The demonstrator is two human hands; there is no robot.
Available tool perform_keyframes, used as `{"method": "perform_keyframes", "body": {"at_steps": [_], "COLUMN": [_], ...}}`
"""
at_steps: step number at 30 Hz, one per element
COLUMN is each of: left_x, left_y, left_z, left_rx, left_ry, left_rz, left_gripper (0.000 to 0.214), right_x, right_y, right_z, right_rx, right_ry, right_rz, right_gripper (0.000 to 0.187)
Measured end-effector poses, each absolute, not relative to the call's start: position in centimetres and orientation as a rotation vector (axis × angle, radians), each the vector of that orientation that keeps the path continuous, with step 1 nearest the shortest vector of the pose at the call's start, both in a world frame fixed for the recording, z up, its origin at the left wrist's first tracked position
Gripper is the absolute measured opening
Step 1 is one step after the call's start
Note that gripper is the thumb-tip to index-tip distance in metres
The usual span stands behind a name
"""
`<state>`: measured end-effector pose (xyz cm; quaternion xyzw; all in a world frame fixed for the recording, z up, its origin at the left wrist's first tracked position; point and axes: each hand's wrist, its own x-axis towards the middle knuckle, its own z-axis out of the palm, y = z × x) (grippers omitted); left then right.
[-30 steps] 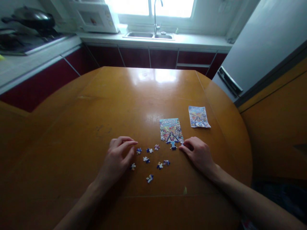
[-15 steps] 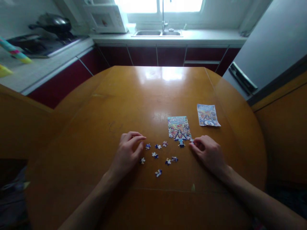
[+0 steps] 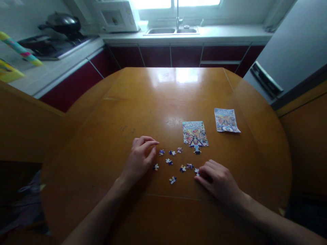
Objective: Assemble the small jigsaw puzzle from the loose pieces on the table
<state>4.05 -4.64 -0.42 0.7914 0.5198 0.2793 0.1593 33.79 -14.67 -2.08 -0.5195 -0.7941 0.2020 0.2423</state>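
The partly joined jigsaw puzzle (image 3: 195,133), a colourful crowded picture, lies on the wooden table (image 3: 163,102). Its lower edge is uneven, with a joined piece sticking out toward me. My right hand (image 3: 218,180) is below and to the right of it, with thumb and fingertips on a pale puzzle piece (image 3: 196,171) close to the tabletop. To the left rests my left hand (image 3: 141,154), its thumb and forefinger apart with nothing between them. Several loose pieces lie between the hands, including a blue-purple piece (image 3: 161,152) nearest the left fingertips and a blue-and-white piece (image 3: 172,180) closer to me.
A creased picture sheet (image 3: 227,120) lies right of the puzzle. Beyond the table are a counter with a sink (image 3: 172,31), a microwave (image 3: 117,16) and a pan (image 3: 62,23) on the stove. A fridge (image 3: 288,44) stands at the right.
My right hand has drawn back from the puzzle's lower right corner toward me, bringing the pale piece with it. My left hand stays beside the loose pieces. The view has shifted slightly.
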Motion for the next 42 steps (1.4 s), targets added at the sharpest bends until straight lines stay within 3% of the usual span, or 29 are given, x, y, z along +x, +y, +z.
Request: {"method": "perform_keyframes", "body": {"at_steps": [18, 29, 42], "left_x": [2.0, 2.5, 2.7], "left_y": [-4.2, -4.4, -4.1], "left_z": [2.3, 1.8, 0.1], "left_rx": [2.183, 2.208, 2.230], "left_ry": [1.302, 1.347, 1.445], "left_rz": [0.350, 0.398, 0.504], "left_gripper": [0.008, 0.013, 0.024], "right_x": [33.8, 33.8, 33.4], "right_y": [-14.6, -14.6, -14.1], "right_z": [-2.1, -2.0, -1.4], "right_rx": [-1.314, -1.282, -1.233], "right_ry": [-2.195, -2.210, -2.182], "right_rz": [0.616, 0.649, 0.668], "right_gripper": [0.011, 0.005, 0.009]}}
